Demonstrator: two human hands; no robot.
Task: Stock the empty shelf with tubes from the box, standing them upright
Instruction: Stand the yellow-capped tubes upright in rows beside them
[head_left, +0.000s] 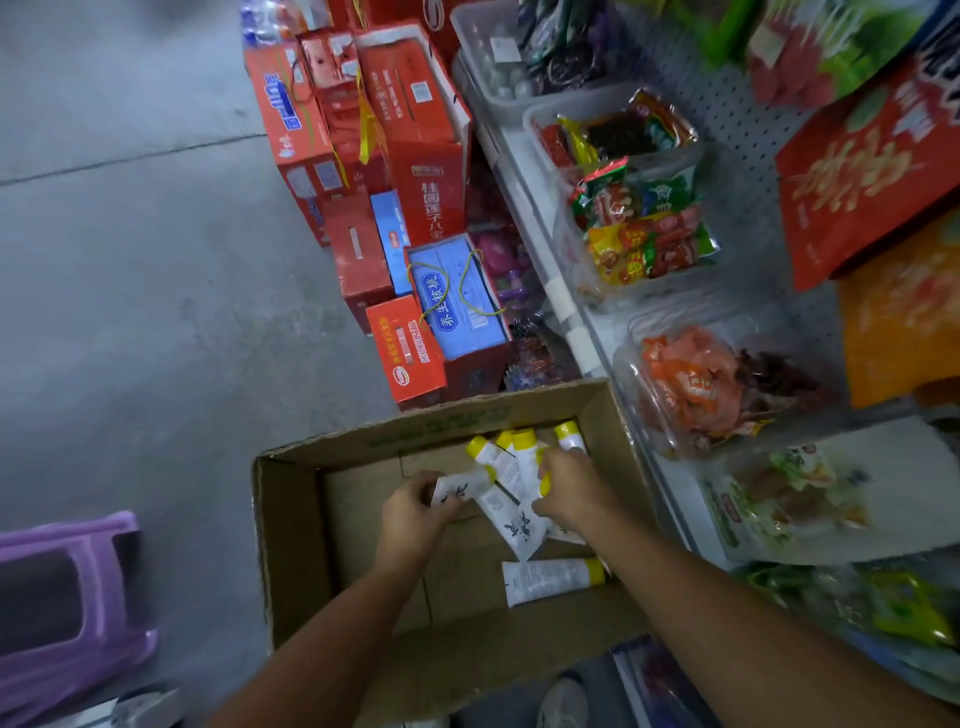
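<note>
Grabbing step: my left hand (415, 512) clamps one white yellow-capped tube (457, 488), right hand (569, 488) clamps a bunch of tubes (511, 465) in brown cardboard box (291, 519); next, lift out.

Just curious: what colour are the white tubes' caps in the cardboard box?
Yellow caps, clearest in the head view.

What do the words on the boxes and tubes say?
"养生核桃": top of the blue box.
"桂圆莲子八": side of the tall red box, cut off below.
Black writing on the tubes: too blurred.
Green print on the cardboard box: too blurred.
Gold writing on the red bag: too blurred.
</note>
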